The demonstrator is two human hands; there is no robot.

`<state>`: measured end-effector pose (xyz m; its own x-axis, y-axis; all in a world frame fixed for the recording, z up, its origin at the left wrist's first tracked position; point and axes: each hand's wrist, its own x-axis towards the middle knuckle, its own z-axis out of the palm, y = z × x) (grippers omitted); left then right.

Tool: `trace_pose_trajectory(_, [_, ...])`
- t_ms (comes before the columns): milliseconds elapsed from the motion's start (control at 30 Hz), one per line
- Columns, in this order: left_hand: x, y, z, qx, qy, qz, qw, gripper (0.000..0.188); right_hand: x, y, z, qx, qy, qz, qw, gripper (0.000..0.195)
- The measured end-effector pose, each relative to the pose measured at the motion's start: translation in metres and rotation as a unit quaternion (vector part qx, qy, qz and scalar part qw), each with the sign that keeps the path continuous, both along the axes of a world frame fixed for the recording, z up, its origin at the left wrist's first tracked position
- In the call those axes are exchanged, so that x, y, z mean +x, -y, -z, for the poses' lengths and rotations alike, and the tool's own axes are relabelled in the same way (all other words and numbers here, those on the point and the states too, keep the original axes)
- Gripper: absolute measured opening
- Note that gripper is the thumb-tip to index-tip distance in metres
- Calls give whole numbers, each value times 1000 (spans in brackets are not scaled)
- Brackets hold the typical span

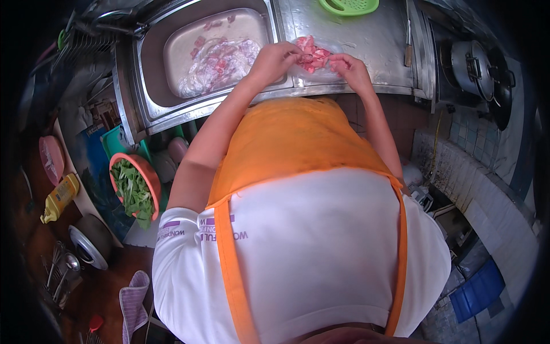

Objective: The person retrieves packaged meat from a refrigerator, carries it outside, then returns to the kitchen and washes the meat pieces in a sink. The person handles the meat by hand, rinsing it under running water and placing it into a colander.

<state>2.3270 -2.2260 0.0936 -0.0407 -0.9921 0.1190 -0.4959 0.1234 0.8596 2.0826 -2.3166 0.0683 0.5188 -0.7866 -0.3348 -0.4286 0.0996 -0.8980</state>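
Note:
Pieces of raw pink meat lie on a clear plastic bag on the steel counter, just right of the sink. My left hand is at the left edge of the bag, fingertips pinched together beside the meat. On the right side, my right hand pinches at the bag's edge near the meat. Whether meat is also between the fingers cannot be told. In the steel sink, a pale tub holds water, clear crumpled plastic and a few reddish meat pieces.
A green perforated plastic item lies at the counter's back. A wood-handled tool rests near the stove, where a lidded metal pot stands. At lower left are an orange basin of leafy greens and a yellow bottle.

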Motion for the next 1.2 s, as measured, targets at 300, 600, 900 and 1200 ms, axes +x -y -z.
trace_pose_trajectory(300, [-17, -8, -10, 167, 235, 226, 930, 13, 52, -46, -39, -322, -285, -95, 898, 37])
trace_pose_trajectory(600, [-9, -15, 3, 100, 109, 224, 963, 20, 37, -23, 2, -253, -252, -43, 933, 29])
trace_pose_trajectory(900, [1, -10, 6, 305, -316, 67, 896, 29, 30, -15, -26, 261, 104, 78, 957, 27])
trace_pose_trajectory(1200, [9, -13, 0, 338, -659, -31, 671, 36, 76, -39, -49, -34, 157, -58, 985, 25])
